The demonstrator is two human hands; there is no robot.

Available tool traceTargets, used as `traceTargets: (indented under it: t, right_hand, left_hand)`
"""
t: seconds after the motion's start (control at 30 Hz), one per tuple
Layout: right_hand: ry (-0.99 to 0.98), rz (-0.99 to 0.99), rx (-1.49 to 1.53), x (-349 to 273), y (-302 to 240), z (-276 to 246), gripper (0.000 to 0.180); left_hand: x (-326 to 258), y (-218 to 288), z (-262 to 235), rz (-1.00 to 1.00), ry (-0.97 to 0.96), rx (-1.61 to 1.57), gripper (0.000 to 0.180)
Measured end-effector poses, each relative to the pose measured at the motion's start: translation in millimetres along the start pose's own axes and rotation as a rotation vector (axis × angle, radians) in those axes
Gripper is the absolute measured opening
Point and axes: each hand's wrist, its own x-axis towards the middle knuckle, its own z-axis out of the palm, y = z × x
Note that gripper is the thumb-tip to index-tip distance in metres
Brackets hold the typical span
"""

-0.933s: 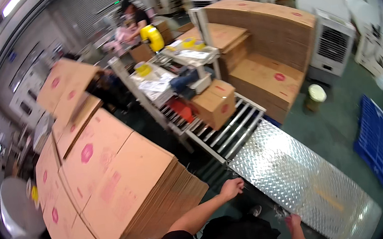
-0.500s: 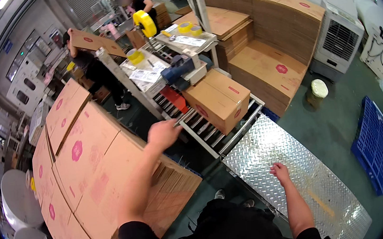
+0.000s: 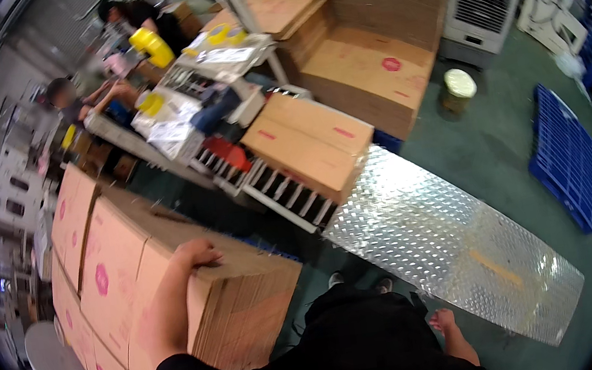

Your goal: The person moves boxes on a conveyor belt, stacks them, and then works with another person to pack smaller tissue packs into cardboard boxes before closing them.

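Leftmost, the left hand (image 3: 197, 255) lies with fingers curled over the top edge of the stack of flat cardboard sheets (image 3: 126, 280), gripping the uppermost sheet. Further right a taped carton (image 3: 310, 146) sits on the roller conveyor (image 3: 267, 192), just beside the ribbed metal ramp (image 3: 450, 240), while the right hand (image 3: 444, 320) hangs low, holding nothing, its fingers too hidden to tell.

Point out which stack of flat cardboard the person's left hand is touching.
The left hand rests on the top of the near stack beside the person's body. The other flat stacks, by the white cooler, lie untouched beyond the roller conveyor.
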Motion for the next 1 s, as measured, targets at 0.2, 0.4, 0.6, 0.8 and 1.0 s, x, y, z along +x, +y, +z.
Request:
traceTargets:
  t: [0.2, 0.4, 0.6, 0.8, 1.0]
  right_hand:
    - [0.192, 0.078, 0.516, 18, -53, -21, 0.022]
    - [0.335, -0.112, 0.412, 46, -89, -26, 0.025]
    - [0.652, -0.023, 0.155, 5, -107, -11, 0.035]
    - [0.670, 0.267, 0.319, -66, -101, 84, 0.034]
    - [0.510, 0.421, 0.203, -91, -65, 179, 0.035]
  left_hand:
    - [78, 48, -36, 0.099, 0.144, 0.088, 0.055]
    - [178, 219, -34, 0.436, 0.535, 0.040, 0.066]
    - [303, 377, -26, 0.615, 1.079, 0.499, 0.078]
    - [243, 446, -6, 0.673, 0.808, 0.332, 0.085]
    - [227, 439, 27, 0.718, 0.767, 0.354, 0.093]
